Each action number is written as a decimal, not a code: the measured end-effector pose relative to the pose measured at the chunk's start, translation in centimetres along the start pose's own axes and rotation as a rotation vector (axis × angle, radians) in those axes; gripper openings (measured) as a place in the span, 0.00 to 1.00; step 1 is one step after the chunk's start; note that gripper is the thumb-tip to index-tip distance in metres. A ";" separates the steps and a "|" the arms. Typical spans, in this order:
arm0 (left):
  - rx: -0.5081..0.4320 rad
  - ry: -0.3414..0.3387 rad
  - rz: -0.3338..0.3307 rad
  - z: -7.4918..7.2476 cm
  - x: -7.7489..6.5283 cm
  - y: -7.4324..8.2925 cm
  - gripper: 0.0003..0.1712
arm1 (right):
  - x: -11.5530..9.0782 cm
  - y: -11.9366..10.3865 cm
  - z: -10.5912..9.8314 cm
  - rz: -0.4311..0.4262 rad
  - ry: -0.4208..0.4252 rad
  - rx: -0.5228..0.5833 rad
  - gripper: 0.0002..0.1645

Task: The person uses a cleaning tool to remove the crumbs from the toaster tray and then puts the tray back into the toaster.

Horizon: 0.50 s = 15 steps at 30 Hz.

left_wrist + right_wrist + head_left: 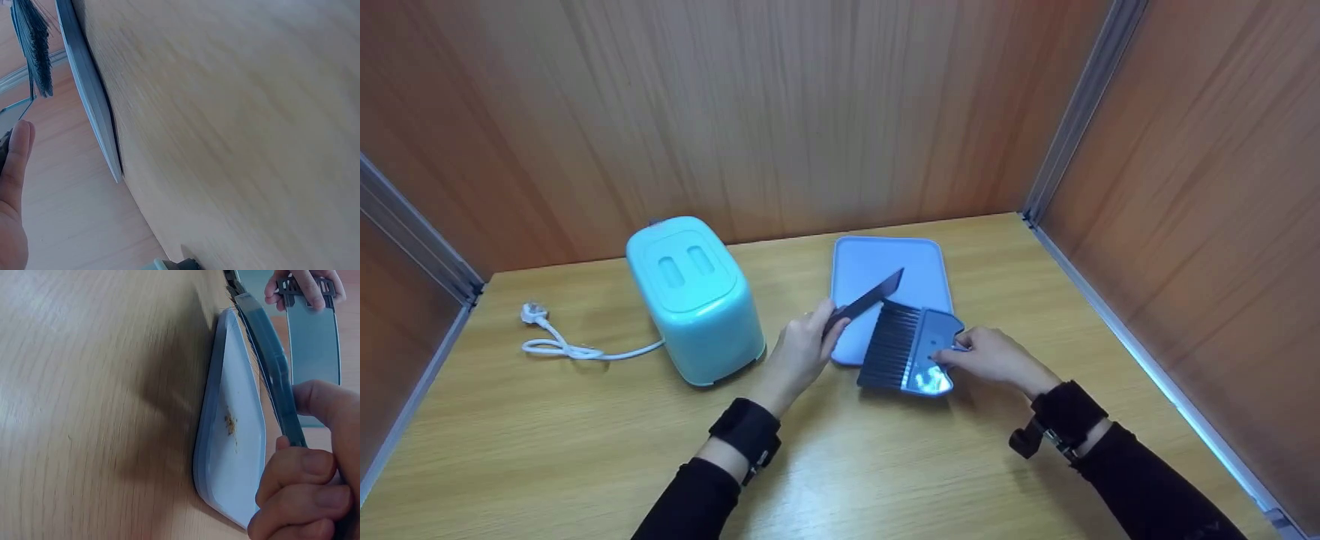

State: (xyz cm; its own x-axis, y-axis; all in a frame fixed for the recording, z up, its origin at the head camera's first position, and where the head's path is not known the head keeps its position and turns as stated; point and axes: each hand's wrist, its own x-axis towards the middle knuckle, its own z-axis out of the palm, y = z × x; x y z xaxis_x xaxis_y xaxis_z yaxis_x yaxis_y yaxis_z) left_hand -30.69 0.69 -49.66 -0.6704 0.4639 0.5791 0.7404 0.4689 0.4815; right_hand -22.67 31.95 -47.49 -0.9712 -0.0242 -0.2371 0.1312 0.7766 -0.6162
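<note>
My left hand point(802, 345) grips one end of a thin, flat crumb tray point(873, 295), tilted nearly edge-on in the head view. Its dark slotted end point(298, 292) and raised side rims show in the right wrist view. In my right hand point(994, 360) is a wide blue hand brush point(926, 352) with dark bristles, pinched by the handle between thumb and fingers. Both tools are over a light blue tray point(885, 255) lying on the table. A small heap of brown crumbs point(230, 424) lies in that tray.
A turquoise toaster point(701, 315), its slots covered by a lid, stands left of my left hand. Its white cord point(585, 352) and plug point(534, 312) lie on the table point(585, 450) farther left. Wood-patterned panels point(810, 112) enclose the back and sides.
</note>
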 end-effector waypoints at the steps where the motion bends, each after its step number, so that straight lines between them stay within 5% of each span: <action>1: -0.001 -0.003 -0.006 0.0 0.0 0.0 0.10 | -0.1 -0.1 0.0 0.000 -0.005 0.000 0.33; 8: -0.060 -0.019 -0.116 0.0 0.1 -0.1 0.11 | -0.6 -0.6 -0.3 0.005 -0.008 -0.015 0.33; 15: -0.243 -0.036 -0.323 -0.2 0.5 -0.1 0.12 | -1.0 -1.3 -1.1 -0.074 0.133 -0.082 0.34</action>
State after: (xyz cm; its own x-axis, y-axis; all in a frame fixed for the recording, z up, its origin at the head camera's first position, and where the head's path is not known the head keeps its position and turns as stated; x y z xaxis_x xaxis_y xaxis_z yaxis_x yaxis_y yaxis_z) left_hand -31.09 0.71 -49.31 -0.8686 0.3498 0.3509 0.4781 0.4056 0.7790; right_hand -22.05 31.71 -45.63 -0.9960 -0.0041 -0.0888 0.0468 0.8248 -0.5635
